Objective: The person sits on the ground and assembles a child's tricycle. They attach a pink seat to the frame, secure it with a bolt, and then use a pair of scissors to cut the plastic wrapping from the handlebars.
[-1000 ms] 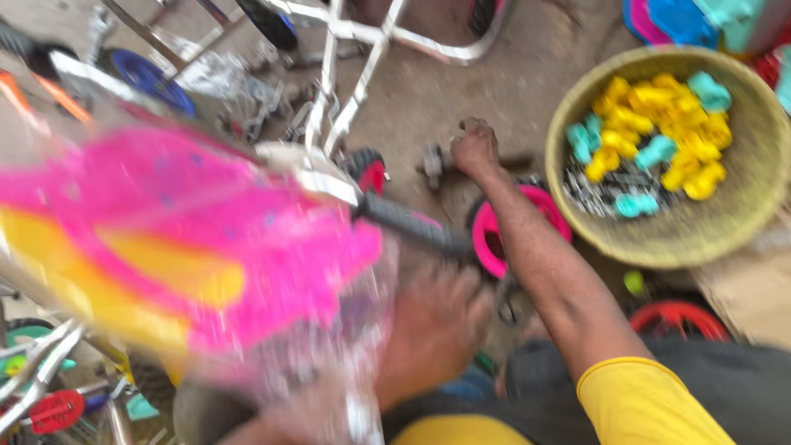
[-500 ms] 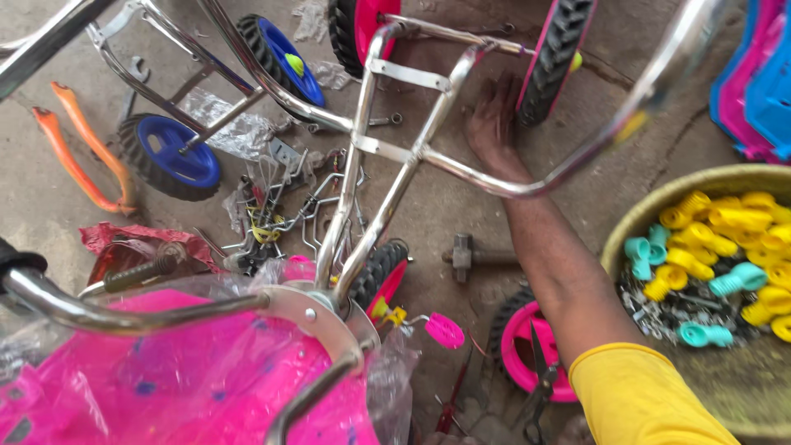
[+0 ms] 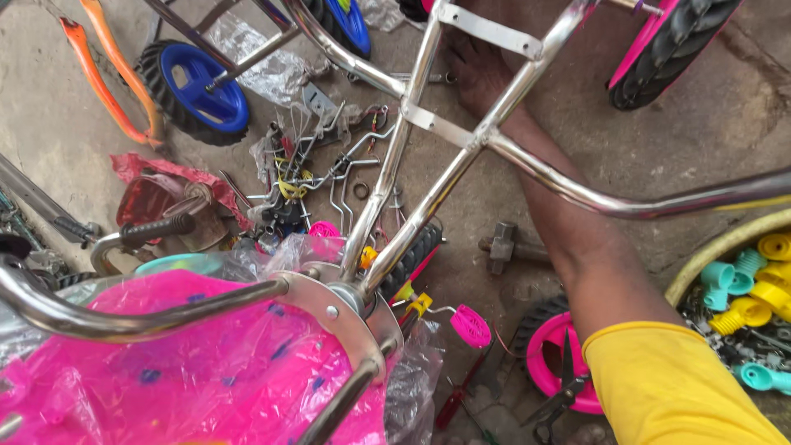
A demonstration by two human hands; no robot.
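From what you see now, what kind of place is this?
Probably a small workshop where children's tricycles are assembled on a concrete floor: chrome frame, loose blue wheel, and a basket of yellow and teal plastic parts.

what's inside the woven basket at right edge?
The basket holds yellow and teal ribbed plastic grips on top of small dark metal hardware. Only its left part shows; the yellow sleeve covers the lower portion and the frame edge cuts off the rest.
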